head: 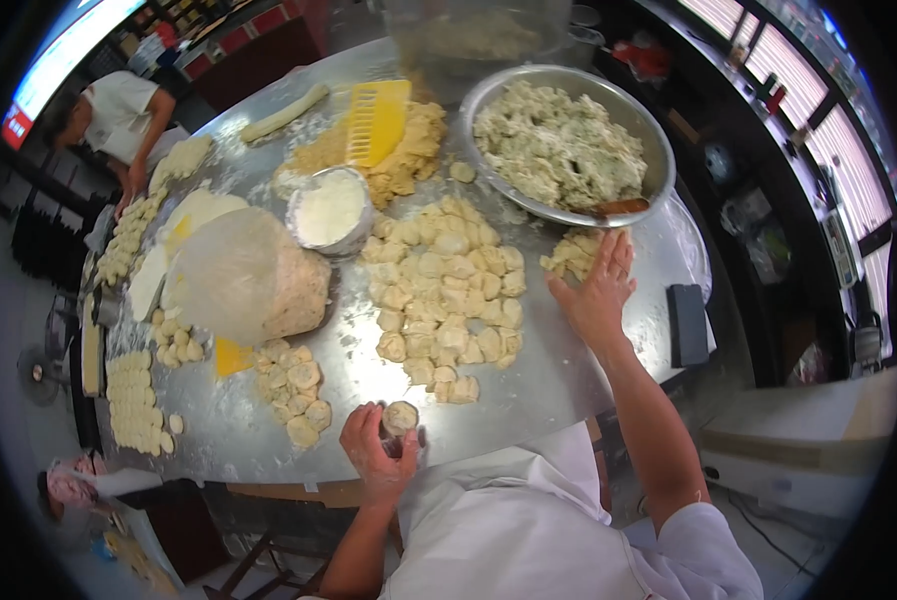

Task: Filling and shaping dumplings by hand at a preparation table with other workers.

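My left hand curls its thumb and fingers around a round dough ball near the front edge of the steel table. Farther right, my right hand reaches out with the thumb spread from the fingers. Its fingertips lie at a small heap of flattened dough pieces, just below the bowl's rim. Between the hands spreads a large patch of floured dough pieces, partly overlapping. A smaller cluster of filled-looking dough rounds sits left of it.
A large steel bowl holds a pale green-flecked mixture and a brown-handled utensil. Beside it are a yellow scraper on crumbly dough, a tub of white powder and a plastic-covered dough mass. Another person leans at the far left.
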{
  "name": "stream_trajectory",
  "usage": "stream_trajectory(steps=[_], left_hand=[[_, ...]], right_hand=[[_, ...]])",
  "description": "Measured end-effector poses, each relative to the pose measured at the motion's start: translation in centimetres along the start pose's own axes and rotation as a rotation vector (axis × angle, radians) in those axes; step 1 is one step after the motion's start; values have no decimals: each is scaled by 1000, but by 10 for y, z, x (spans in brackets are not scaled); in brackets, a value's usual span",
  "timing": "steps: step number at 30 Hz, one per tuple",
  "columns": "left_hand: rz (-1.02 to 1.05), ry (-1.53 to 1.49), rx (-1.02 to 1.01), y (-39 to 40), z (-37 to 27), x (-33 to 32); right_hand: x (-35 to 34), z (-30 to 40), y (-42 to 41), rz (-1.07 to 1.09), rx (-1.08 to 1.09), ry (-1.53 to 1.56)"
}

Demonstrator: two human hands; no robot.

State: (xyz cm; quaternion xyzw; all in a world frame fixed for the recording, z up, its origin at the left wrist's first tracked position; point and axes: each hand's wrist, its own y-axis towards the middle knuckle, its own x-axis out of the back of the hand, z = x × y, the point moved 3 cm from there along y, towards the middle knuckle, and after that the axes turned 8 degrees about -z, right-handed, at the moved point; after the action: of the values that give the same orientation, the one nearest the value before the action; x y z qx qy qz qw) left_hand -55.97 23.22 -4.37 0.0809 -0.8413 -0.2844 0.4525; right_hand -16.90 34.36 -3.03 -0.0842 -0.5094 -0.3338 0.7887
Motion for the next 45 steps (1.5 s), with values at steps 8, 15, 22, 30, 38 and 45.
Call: stream_trajectory(steps=[8, 15, 22, 30, 38, 45], left_hand=[[-53, -101, 84, 11, -11, -1], [-126, -110, 124, 0, -6, 15], [-216, -206, 118, -6, 2, 27], [-564, 310, 492, -48, 101, 152], [-1072, 700, 1103, -145, 229, 318], [-1184, 845, 1365, -170, 260, 415]], right_hand=[[-47, -92, 47, -231, 105, -360], [27, -18, -62, -119, 616, 182], [48, 29, -136, -239, 942, 374], [45, 19, -138, -130, 977, 459], [32, 7, -143, -129, 979, 532], [50, 15, -148, -54, 881, 628]])
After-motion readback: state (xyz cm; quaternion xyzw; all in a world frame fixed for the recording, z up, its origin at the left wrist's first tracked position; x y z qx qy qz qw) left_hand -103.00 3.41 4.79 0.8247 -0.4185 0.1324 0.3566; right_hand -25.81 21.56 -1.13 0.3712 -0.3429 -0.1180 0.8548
